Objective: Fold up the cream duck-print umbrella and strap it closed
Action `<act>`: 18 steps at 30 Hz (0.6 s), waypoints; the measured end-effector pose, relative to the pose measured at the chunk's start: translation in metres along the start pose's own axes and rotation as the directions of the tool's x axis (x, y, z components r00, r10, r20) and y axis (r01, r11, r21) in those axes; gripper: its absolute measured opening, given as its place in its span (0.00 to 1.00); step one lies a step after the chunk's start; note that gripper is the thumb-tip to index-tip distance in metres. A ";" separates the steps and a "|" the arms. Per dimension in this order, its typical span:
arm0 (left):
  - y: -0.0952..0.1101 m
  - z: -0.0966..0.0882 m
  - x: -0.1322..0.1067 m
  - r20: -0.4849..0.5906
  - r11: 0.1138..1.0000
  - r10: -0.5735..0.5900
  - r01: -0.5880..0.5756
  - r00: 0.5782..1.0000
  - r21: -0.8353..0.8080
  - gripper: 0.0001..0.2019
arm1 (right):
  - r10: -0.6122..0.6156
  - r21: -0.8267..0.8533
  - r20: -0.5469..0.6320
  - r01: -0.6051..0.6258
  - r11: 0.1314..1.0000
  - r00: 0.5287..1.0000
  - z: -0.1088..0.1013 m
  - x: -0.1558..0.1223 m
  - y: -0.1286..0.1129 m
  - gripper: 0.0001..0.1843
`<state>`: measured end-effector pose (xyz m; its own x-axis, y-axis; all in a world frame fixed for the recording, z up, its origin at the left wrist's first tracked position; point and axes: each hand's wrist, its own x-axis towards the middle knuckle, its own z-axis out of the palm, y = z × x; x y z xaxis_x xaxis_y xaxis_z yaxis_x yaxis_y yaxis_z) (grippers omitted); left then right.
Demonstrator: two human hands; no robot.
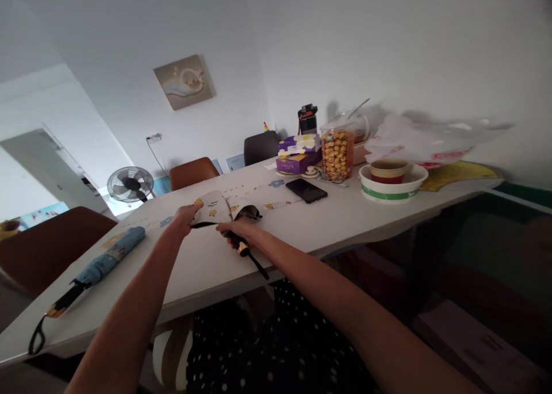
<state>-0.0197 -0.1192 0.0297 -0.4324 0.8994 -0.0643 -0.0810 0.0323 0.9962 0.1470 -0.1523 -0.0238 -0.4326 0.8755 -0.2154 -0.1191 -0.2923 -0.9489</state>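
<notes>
A folding umbrella [241, 204] with pale printed fabric lies across the white table [345, 221]. My left hand [184, 218] pinches a fold of its fabric at the left. My right hand [237, 231] is closed over the umbrella near its black handle [249, 254], whose strap hangs past the table's front edge. A second folded umbrella [110, 261], blue, lies on the table's left end, apart from both hands.
A black phone [306, 190] lies beyond the umbrella. Further back stand a purple tissue box [296, 155], a jar of round snacks [337, 152], a bowl [392, 188] holding a cup, and a plastic bag [422, 141]. Brown chairs [192, 172] and a fan [130, 184] stand behind the table.
</notes>
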 end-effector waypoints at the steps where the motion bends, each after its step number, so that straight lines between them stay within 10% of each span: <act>1: -0.002 -0.002 -0.001 -0.017 1.000 0.024 -0.024 1.000 0.003 0.12 | -0.014 0.020 0.016 0.014 1.000 1.000 -0.001 0.000 -0.001 0.14; 11: -0.048 -0.002 -0.016 0.033 0.999 0.017 -0.016 0.999 -0.033 0.13 | -0.009 0.093 0.140 -0.005 0.996 0.990 -0.009 -0.016 -0.012 0.24; 18: -0.039 -0.022 -0.015 0.194 0.994 -0.076 0.089 0.978 -0.062 0.04 | 0.031 -0.012 0.056 -0.030 0.999 0.998 -0.005 -0.011 -0.006 0.13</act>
<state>-0.0302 -0.1438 -0.0094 -0.2422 0.9619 -0.1270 -0.1750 0.0855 0.9809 0.1567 -0.1584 -0.0165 -0.4857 0.8430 -0.2311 -0.0953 -0.3138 -0.9447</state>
